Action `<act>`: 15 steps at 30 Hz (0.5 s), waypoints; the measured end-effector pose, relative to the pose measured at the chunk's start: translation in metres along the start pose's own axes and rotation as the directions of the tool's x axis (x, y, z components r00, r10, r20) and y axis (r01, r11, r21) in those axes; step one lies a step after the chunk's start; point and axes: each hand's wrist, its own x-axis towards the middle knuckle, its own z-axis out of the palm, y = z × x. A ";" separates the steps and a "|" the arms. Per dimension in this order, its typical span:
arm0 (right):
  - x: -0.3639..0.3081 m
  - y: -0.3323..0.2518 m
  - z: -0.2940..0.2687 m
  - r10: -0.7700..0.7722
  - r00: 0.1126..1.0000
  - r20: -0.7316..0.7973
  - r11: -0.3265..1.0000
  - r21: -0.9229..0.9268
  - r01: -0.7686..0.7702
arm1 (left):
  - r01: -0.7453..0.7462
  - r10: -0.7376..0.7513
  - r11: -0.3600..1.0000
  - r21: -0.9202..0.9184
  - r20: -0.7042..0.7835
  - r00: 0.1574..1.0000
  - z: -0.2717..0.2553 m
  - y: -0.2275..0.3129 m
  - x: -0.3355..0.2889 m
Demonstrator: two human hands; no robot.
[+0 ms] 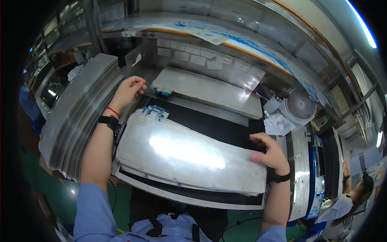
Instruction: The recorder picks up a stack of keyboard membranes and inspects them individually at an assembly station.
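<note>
A stack of long, shiny silver metal plates (177,149) lies in front of me on a black mat. Small blue-and-white pieces (155,112) sit at its far left corner. Beyond that corner my left hand (130,92) is raised, its fingers curled together; whether anything is between the fingertips cannot be made out. My right hand (271,152) is at the right end of the stack with fingers apart and thumb over the top plate. Farther back lies another stack of silver plates (209,90), with a blue piece (162,93) at its left front edge.
A tall row of metal plates (76,109) stands on the left. Behind are a metal panel with paper labels (197,60) and an overhead shelf (238,42). At the right are a white fan (300,105), crumpled paper (279,124) and a blue fixture (316,177). Another person (342,205) is at far right.
</note>
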 end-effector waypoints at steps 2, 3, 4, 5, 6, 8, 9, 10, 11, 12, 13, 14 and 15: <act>0.000 -0.004 0.004 -0.025 0.998 0.051 0.999 -0.021 0.026 | 0.024 -0.023 0.999 -0.027 0.021 1.000 -0.003 -0.008 0.003; 0.001 -0.002 0.005 -0.021 0.998 0.057 0.999 -0.022 0.022 | 0.036 -0.034 0.999 -0.040 0.030 0.999 -0.005 -0.010 0.003; 0.001 0.002 0.004 -0.018 0.998 0.063 1.000 -0.024 0.020 | 0.067 -0.065 0.995 -0.073 0.035 0.997 -0.007 -0.010 0.002; 0.000 0.005 0.003 -0.011 0.998 0.068 1.000 -0.025 0.013 | 0.100 -0.095 0.989 -0.108 0.046 0.994 -0.004 -0.006 0.001; -0.001 0.008 0.002 0.026 0.998 0.056 1.000 -0.017 -0.025 | 0.132 -0.125 0.981 -0.142 0.058 0.990 -0.002 -0.002 -0.001; -0.002 0.013 -0.001 0.099 0.995 0.030 0.995 0.002 -0.099 | 0.178 -0.162 0.956 -0.235 0.083 0.983 0.002 0.009 -0.006; -0.004 0.015 -0.002 0.101 0.995 0.014 0.994 0.029 -0.102 | 0.199 -0.179 0.939 -0.279 0.097 0.979 0.003 0.012 -0.008; -0.005 0.017 -0.004 0.104 0.995 -0.003 0.993 0.055 -0.104 | 0.206 -0.169 0.926 -0.317 0.139 0.976 0.003 0.012 -0.009; -0.003 0.014 -0.003 0.107 0.994 -0.018 0.991 0.082 -0.105 | 0.214 -0.158 0.911 -0.353 0.179 0.971 0.002 0.012 -0.010; -0.002 0.008 -0.001 0.104 0.994 -0.018 0.992 0.071 -0.103 | 0.223 -0.145 0.894 -0.389 0.219 0.965 0.003 0.011 -0.011; -0.003 0.000 0.002 0.102 0.995 -0.018 0.993 0.060 -0.101 | 0.230 -0.141 0.881 -0.414 0.235 0.962 0.003 0.010 -0.011; -0.002 -0.007 0.003 0.097 0.995 -0.019 0.994 0.048 -0.096 | 0.235 -0.134 0.868 -0.438 0.249 0.959 0.004 0.010 -0.011; -0.001 -0.005 0.004 0.098 0.995 -0.003 0.993 0.065 -0.097 | 0.240 -0.127 0.854 -0.462 0.263 0.956 0.004 0.010 -0.012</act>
